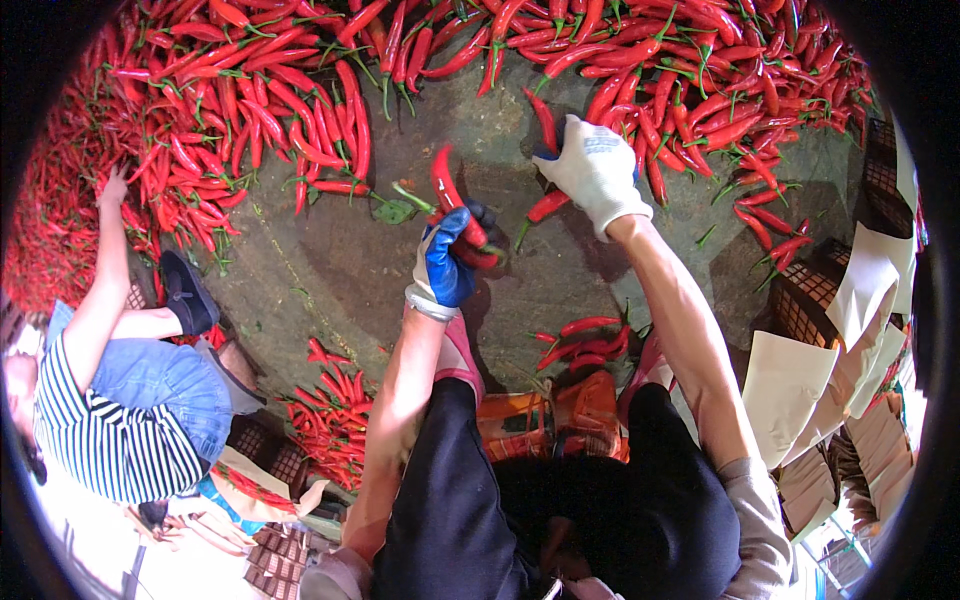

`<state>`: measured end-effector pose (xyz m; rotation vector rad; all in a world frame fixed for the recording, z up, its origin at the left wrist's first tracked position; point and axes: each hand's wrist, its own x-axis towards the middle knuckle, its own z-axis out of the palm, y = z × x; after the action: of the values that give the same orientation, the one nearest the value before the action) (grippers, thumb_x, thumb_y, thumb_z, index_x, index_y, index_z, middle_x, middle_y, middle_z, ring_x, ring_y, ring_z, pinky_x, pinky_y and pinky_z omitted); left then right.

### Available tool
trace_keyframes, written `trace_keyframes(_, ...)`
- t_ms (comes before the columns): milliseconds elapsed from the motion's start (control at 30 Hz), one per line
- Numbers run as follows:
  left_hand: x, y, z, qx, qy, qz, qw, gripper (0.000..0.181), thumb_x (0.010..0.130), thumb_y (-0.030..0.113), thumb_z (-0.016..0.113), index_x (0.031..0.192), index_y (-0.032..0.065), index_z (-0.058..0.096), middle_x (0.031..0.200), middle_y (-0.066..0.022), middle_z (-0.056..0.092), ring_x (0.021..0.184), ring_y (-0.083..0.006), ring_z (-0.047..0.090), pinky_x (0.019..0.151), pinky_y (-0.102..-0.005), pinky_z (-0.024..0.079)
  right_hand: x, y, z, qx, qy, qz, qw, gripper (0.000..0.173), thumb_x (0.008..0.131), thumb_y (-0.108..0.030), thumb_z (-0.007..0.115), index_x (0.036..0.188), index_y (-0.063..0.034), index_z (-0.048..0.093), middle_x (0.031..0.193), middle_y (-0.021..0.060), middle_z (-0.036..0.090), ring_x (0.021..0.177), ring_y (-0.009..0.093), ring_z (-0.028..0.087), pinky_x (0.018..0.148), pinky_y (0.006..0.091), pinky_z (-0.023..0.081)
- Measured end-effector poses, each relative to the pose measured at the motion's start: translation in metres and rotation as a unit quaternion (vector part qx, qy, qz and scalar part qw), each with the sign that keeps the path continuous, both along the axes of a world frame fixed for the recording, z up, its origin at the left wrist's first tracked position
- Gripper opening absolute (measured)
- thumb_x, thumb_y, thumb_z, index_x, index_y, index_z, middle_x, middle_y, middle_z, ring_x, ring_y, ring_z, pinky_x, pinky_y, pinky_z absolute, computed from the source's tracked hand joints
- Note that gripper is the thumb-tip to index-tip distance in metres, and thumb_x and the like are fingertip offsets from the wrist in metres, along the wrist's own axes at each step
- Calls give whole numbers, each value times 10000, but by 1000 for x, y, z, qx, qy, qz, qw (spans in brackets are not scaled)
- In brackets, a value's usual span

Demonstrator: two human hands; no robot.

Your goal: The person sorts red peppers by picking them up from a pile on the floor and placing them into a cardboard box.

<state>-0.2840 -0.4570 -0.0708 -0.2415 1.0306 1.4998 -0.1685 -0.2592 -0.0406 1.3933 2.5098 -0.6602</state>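
Observation:
My left hand (pixel 448 259), in a white glove with a blue coated palm, holds a few red chili peppers (pixel 448 184) above the floor. One pepper points up from the fist, and green stems stick out beside it. My right hand (pixel 596 169), gloved the same way, reaches palm down to the edge of the large chili heap (pixel 705 45). A red pepper (pixel 543 118) lies by its thumb and fingers, and another pepper (pixel 546 205) pokes out beneath the hand. The right fingertips are partly hidden, so their grip is unclear.
To the left a person (pixel 127 420) in a striped shirt reaches into the heap. Smaller chili piles lie by my feet (pixel 585 341) and at lower left (pixel 330 427). Paper-lined plastic crates (pixel 806 300) stand right. An orange thing (pixel 517 420) sits between my legs.

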Motion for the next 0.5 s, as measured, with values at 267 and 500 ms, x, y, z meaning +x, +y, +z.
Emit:
trace_keyframes(267, 3, 12, 1, 3, 1, 19, 1000, 330, 811, 71, 639, 1122, -6, 564, 863, -92, 645, 718, -204, 621, 659, -336, 515, 82, -13, -6, -379, 484, -342, 711, 137, 827, -17, 565, 963, 0, 561, 845, 23, 583, 702, 111, 556, 627, 247, 457)
trace_keyframes(500, 10, 27, 10, -46, 41, -34, 998, 387, 821, 102, 680, 1176, 19, 553, 826, -65, 626, 648, -173, 616, 579, -299, 516, 76, -61, -7, -54, 130, 10, 990, 602, 687, -292, 744, 1217, -107, 528, 1009, 146, 632, 857, 317, 637, 760, 406, 511)
